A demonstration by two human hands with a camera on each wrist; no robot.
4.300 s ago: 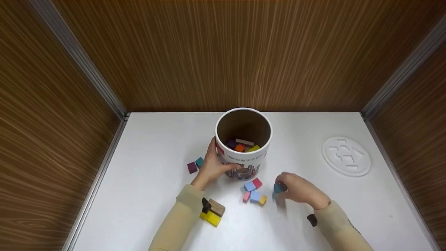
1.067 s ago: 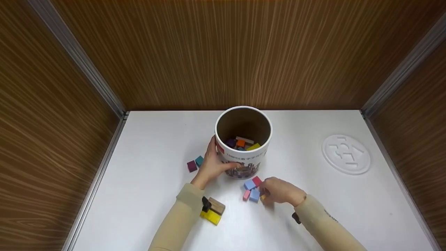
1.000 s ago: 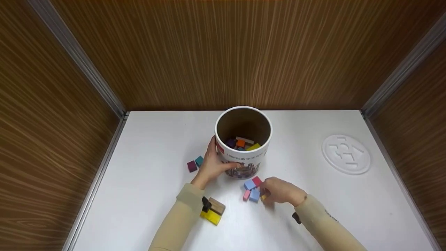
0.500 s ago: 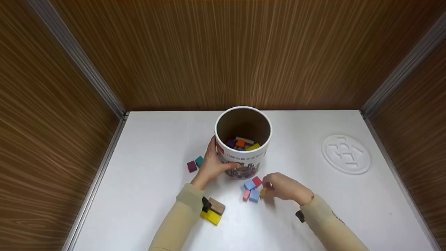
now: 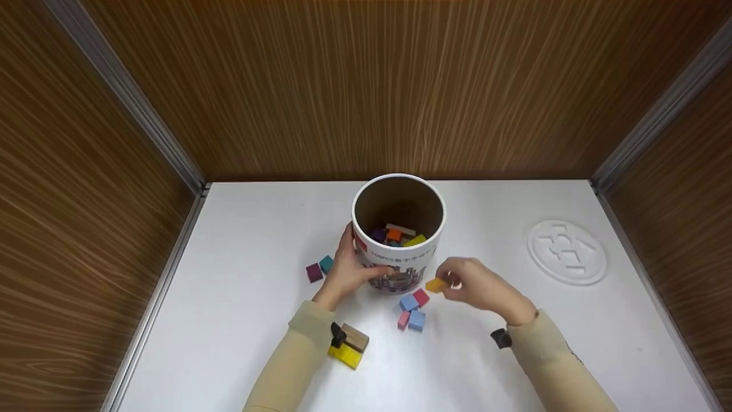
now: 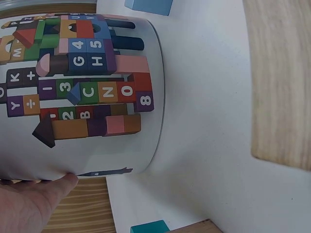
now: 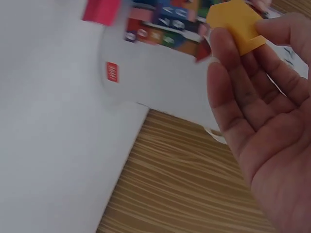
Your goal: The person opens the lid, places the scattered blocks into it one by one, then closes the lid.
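A white cardboard tub [image 5: 399, 269] printed with coloured blocks stands mid-table, several coloured blocks inside it. My left hand [image 5: 349, 269] grips its left side; in the left wrist view the tub [image 6: 73, 97] fills the frame and a fingertip [image 6: 53, 187] presses its wall. My right hand [image 5: 472, 284] pinches a small orange-yellow block [image 5: 435, 284], lifted just right of the tub's base. The right wrist view shows that block [image 7: 235, 22] between my fingertips with the tub [image 7: 160, 73] behind. Red [image 5: 421, 297], two light blue [image 5: 409, 302] [image 5: 417, 320] and pink [image 5: 404, 320] blocks lie below the tub.
A purple block [image 5: 314, 272] and a teal block [image 5: 326, 264] lie left of my left hand. A tan block [image 5: 355, 339] and a yellow block [image 5: 345, 356] lie by my left forearm. A white round lid [image 5: 567, 252] lies at the right. Wooden walls enclose the table.
My right hand took the orange-yellow block from the cluster on the table and lifted it up and right toward the tub. The left hand stayed on the tub.
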